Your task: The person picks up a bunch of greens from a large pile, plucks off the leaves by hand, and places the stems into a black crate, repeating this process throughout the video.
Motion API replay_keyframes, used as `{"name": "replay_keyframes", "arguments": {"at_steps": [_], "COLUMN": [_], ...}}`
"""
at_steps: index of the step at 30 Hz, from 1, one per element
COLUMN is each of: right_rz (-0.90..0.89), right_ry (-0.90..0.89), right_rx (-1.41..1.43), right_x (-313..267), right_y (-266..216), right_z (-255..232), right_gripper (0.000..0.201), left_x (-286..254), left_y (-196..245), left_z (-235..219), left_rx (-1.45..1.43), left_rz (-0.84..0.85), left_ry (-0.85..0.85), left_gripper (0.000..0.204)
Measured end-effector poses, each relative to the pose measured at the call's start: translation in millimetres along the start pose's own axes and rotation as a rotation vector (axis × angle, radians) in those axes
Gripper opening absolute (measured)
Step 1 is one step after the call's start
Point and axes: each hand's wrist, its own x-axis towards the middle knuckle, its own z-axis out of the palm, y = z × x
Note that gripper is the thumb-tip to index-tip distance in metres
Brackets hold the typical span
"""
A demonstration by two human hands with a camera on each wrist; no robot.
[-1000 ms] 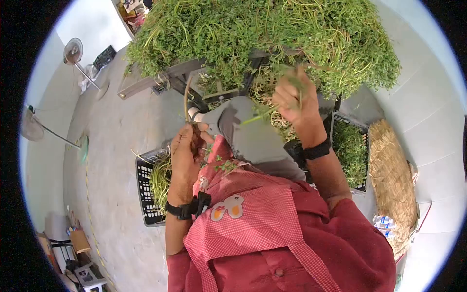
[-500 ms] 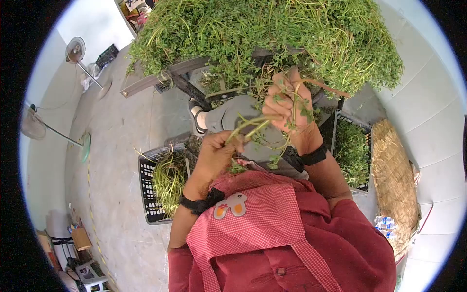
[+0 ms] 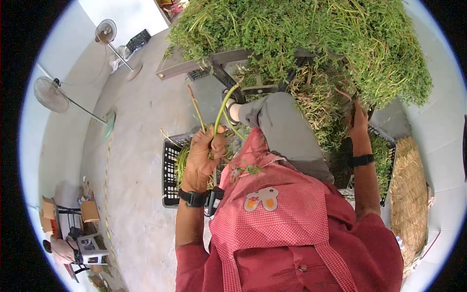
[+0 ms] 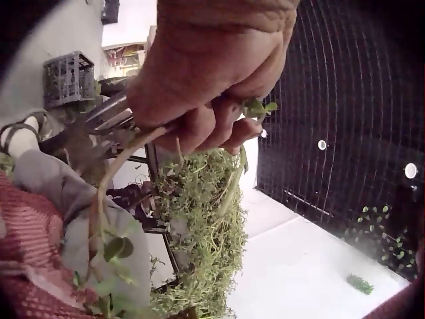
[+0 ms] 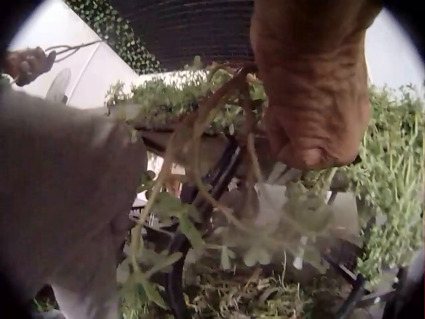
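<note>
My left hand (image 3: 204, 155) grips several thick green and brownish stems (image 3: 221, 109), which stick up past its curled fingers in the head view. A small leafy tip shows by its fingertips in the left wrist view. My right hand (image 3: 359, 119) is out at the right, just below the overhanging edge of a big heap of leafy greens (image 3: 301, 34). Long thin stems with leaves (image 5: 199, 133) hang from this curled hand in the right wrist view. A few small leaves (image 3: 250, 169) lie on the red checked apron (image 3: 287, 199).
The heap covers a metal-edged table (image 3: 187, 67). Beneath it lies a pile of discarded stalks (image 3: 318, 104). A black crate (image 3: 170, 170) with stems is at the left, and another crate of greens (image 3: 382, 158) at the right beside a straw bundle (image 3: 409, 194). Two fans (image 3: 51, 95) stand farther left.
My hands came together at the stems half a second ago, then parted. The left moved left with thick stems; the right swung right, below the heap's edge. The head view has shifted too.
</note>
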Motion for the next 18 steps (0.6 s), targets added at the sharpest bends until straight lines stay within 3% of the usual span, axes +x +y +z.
{"name": "replay_keyframes", "arguments": {"at_steps": [1, 4, 6, 7, 9, 10, 12, 13, 14, 16, 17, 18], "right_rz": [0.026, -0.279, -0.003, 0.088, 0.07, 0.072, 0.249, 0.212, -0.156, -0.238, -0.595, -0.456], "right_ry": [0.015, -0.112, -0.224, -0.245, -0.297, -0.29, -0.149, -0.243, -0.483, -0.566, -0.699, -0.693], "right_rx": [-0.094, -0.39, -0.138, -0.054, -0.418, -0.417, -0.429, -0.515, -0.731, -0.699, -1.161, -0.853], "right_x": [3, 58, 44, 33, 7, 0, -6, 5, 32, 31, 28, 62], "right_y": [12, 91, 103, 102, 80, 77, 75, 79, 87, 72, 41, 46], "right_z": [-9, -87, -115, -123, -101, -91, -76, -80, -99, -69, -42, -38], "right_gripper": [0.039, 0.025, 0.042, 0.052, 0.044, 0.044, 0.018, 0.016, 0.015, 0.016, 0.028, 0.036], "left_x": [-2, -5, -5, -9, -14, -18, -23, -24, -25, -32, -30, -24], "left_y": [2, 11, 22, 29, 35, 38, 38, 37, 35, 32, 31, 28], "left_z": [0, -15, -28, -39, -61, -68, -83, -89, -85, -69, -74, -79], "left_rx": [0.045, 0.38, 0.457, 0.41, 0.366, 0.34, 0.341, 0.342, 0.352, 0.406, 0.398, 0.381], "left_rz": [0.02, 0.12, 0.145, 0.121, 0.164, 0.153, 0.132, 0.114, 0.123, 0.139, 0.141, 0.139], "left_ry": [0.065, 0.175, 0.359, 0.336, 0.338, 0.334, 0.355, 0.382, 0.394, 0.422, 0.436, 0.438], "left_gripper": [0.018, 0.016, 0.018, 0.02, 0.021, 0.02, 0.019, 0.018, 0.018, 0.016, 0.015, 0.014]}}
